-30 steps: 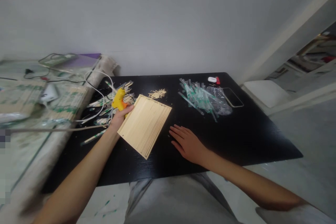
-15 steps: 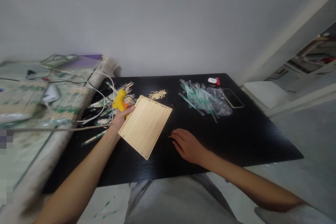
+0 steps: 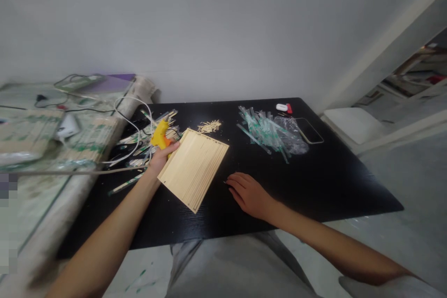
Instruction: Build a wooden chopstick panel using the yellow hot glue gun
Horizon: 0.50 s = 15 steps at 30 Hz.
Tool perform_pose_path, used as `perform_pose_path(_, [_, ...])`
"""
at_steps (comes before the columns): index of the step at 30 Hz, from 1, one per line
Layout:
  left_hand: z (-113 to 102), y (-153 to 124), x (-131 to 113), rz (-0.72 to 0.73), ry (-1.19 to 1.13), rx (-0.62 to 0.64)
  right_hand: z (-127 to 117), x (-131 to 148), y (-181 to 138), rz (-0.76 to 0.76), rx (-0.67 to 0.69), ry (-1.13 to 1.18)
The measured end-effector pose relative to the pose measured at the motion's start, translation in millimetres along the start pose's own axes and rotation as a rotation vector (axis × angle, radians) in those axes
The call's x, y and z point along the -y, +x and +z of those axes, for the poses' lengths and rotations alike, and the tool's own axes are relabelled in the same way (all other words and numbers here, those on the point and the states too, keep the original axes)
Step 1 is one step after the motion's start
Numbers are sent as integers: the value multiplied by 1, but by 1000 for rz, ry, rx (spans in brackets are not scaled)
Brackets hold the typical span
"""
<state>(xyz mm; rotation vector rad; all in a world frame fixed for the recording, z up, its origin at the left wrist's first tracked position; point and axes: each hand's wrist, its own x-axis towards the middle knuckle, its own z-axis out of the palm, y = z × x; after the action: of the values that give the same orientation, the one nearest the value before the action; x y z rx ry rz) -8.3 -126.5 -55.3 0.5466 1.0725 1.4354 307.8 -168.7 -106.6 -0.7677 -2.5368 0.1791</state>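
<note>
My left hand (image 3: pixel 159 160) is closed on the edge of a square panel of pale wooden sticks (image 3: pixel 195 167), thumb along its upper left side. The panel is tilted above the black table. Right at that hand is a yellow glue gun (image 3: pixel 160 134) with an orange trigger, nozzle up; its handle runs behind my thumb, and I cannot tell whether my fingers grip it too. My right hand (image 3: pixel 249 194) rests low over the table, right of the panel, fingers bent together. Something tiny shows at its fingertips, too small to name.
Short cut sticks (image 3: pixel 210 125) lie in a heap behind the panel. Clear and green plastic wrappers (image 3: pixel 263 128) are piled right, beside a phone (image 3: pixel 310 130) and a white case (image 3: pixel 281 107). Left are wrapped stick bundles (image 3: pixel 89 142) and a white cable (image 3: pixel 138 130) looping over the table (image 3: pixel 314 181).
</note>
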Motion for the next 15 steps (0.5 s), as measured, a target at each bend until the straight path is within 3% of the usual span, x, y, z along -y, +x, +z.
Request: perform_pose_path(15, [1, 0, -1, 38, -3, 31, -2, 0, 0, 24, 1, 34])
